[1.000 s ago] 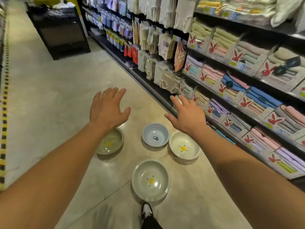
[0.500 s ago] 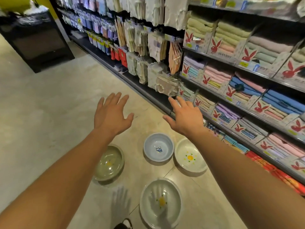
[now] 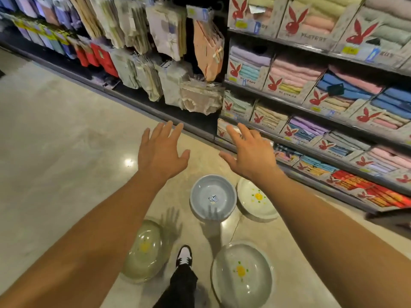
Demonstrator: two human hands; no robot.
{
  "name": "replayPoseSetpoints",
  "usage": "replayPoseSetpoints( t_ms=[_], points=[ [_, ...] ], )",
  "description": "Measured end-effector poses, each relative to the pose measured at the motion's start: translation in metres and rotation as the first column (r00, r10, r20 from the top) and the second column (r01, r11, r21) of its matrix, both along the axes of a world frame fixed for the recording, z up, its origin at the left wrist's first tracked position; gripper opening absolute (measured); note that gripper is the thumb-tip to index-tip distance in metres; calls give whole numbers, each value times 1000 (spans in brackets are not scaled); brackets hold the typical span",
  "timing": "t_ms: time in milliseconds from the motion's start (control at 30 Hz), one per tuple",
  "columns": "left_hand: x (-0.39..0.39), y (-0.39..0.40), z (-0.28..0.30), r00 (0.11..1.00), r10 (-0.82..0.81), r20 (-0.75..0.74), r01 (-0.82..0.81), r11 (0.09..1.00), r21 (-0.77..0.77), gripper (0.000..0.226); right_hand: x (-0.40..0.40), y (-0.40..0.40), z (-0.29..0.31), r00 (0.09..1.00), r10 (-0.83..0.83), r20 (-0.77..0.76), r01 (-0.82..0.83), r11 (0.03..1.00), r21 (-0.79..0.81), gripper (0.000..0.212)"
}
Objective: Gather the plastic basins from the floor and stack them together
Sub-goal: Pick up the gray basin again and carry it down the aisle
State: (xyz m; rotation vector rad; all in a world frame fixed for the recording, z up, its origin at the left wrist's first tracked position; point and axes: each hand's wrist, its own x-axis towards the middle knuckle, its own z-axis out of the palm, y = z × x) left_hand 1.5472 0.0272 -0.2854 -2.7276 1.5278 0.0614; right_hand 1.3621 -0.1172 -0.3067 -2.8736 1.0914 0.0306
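Note:
Several plastic basins lie apart on the shop floor. A blue basin (image 3: 213,197) sits in the middle, with a white basin (image 3: 255,200) touching its right side. Nearer to me lie an olive-green basin (image 3: 145,250) on the left and a grey-green basin (image 3: 242,271) on the right. My left hand (image 3: 161,152) and my right hand (image 3: 250,153) hover side by side above and beyond the blue basin, fingers spread, holding nothing. Neither hand touches a basin.
Shelves (image 3: 311,107) of boxed towels run along the right, close to the white basin. Hanging packets (image 3: 155,63) fill the rack further back. My shoe (image 3: 184,256) stands between the two near basins. Polished floor (image 3: 55,152) stretches to the left.
The view has moved forward and closer to the shelves, so the basins now lie lower and nearer. Both hands stay spread and empty, level with each other. My foot has stepped between the near basins.

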Motion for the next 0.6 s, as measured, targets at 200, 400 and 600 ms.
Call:
replayPoseSetpoints(
  t_ms=[200,400,600],
  points=[
    [59,-39,-96,990,-92,-110,100,993,68,75,32,-25,-73,984,-153,-88,158,985,63,78],
    [74,-58,-245,983,-89,-162,105,990,96,74,24,-38,-213,934,-299,-195,336,921,197,74],
    [71,-73,-460,955,-5,-296,26,998,65,72,12,-24,-438,811,-517,-273,585,720,373,72]
  ],
)
